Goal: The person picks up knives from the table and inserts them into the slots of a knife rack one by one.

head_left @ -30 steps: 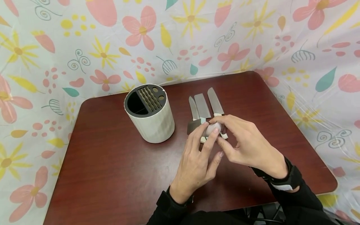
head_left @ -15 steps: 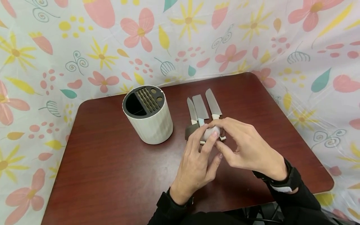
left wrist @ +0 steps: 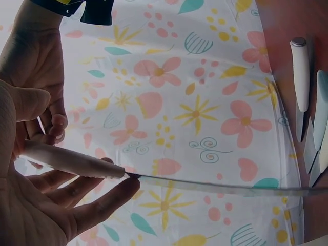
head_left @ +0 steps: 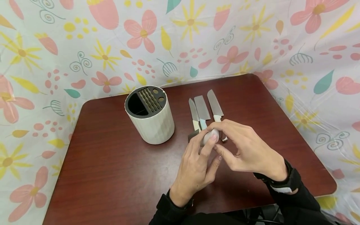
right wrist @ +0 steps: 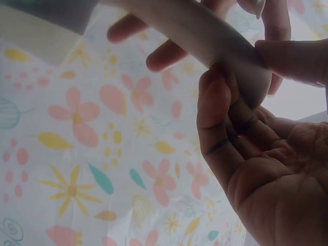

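Both hands hold a kitchen knife with a pale handle (head_left: 210, 137), its blade (left wrist: 220, 187) stretching away from the fingers in the left wrist view. In the head view mostly the rounded handle end shows, and a dark bit of blade sticks out to the left. My left hand (head_left: 194, 168) has its fingers along the handle, the index fingertip on its end and the thumb apart. From the other side my right hand (head_left: 244, 147) pinches the handle end between fingers and thumb. Beyond them lie a narrow knife (head_left: 193, 111), a cleaver (head_left: 202, 107) and a broad knife (head_left: 215, 104).
To the left stands a white round knife block (head_left: 157, 128) with a dark slotted top and an open compartment. The reddish-brown table (head_left: 112, 168) meets a flower-print cloth (head_left: 180, 40) at the back and sides.
Both hands keep hold of the handle and have come slightly nearer my body. The held blade shows less, and the cream handle of the narrow knife has come into sight.
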Demonstrator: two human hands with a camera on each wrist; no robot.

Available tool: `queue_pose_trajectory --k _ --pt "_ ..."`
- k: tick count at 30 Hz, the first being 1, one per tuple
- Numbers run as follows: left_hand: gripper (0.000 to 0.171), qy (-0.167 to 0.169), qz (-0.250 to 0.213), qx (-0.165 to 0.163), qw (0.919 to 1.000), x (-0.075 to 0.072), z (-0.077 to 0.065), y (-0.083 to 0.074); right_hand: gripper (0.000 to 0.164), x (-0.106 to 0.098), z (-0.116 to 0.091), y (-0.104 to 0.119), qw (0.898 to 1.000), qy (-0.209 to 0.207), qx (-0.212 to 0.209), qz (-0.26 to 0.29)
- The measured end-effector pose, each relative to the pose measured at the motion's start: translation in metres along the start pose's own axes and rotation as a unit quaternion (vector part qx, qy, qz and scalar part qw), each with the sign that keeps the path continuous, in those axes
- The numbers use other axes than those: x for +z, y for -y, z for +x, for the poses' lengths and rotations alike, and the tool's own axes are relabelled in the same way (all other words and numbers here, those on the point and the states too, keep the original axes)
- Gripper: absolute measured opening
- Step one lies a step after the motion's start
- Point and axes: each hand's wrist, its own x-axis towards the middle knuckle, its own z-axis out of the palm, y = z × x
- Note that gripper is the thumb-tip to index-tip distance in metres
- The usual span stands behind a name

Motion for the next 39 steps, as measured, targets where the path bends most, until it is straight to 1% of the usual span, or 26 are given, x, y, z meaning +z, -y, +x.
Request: queue_pose_trajectory --k 8,11,17,21,26,34,39 --pt "0.059 -0.005 0.008 0.010 0.9999 -0.003 -0.002 0.000 0.032 0.002 0.001 -0.002 0.999 0.002 -0.018 0.028" --pt "0.057 -0.007 0.008 0.012 0.9999 -0.004 -0.003 0.000 0.031 0.002 0.001 -0.003 0.999 0.007 -0.018 0.040" --pt "0.054 -0.023 0.008 0.022 0.9995 -0.006 -0.004 0.000 0.034 0.003 -0.001 -0.003 0.998 0.029 -0.006 0.046" --pt "0.050 -0.029 0.009 0.029 0.9991 -0.007 -0.005 0.001 0.034 0.003 -0.003 -0.003 0.998 0.039 -0.006 0.049" --pt "0.047 -0.030 0.013 0.032 0.9989 -0.010 -0.005 0.001 0.034 0.003 -0.002 -0.003 0.998 0.045 -0.009 0.054" --pt "0.045 -0.031 0.011 0.033 0.9989 -0.014 -0.007 0.003 0.034 0.004 0.000 -0.003 0.996 0.066 -0.013 0.058" --pt "0.044 -0.031 0.010 0.037 0.9988 -0.016 -0.008 0.004 0.036 0.005 0.000 -0.004 0.996 0.066 -0.020 0.064"
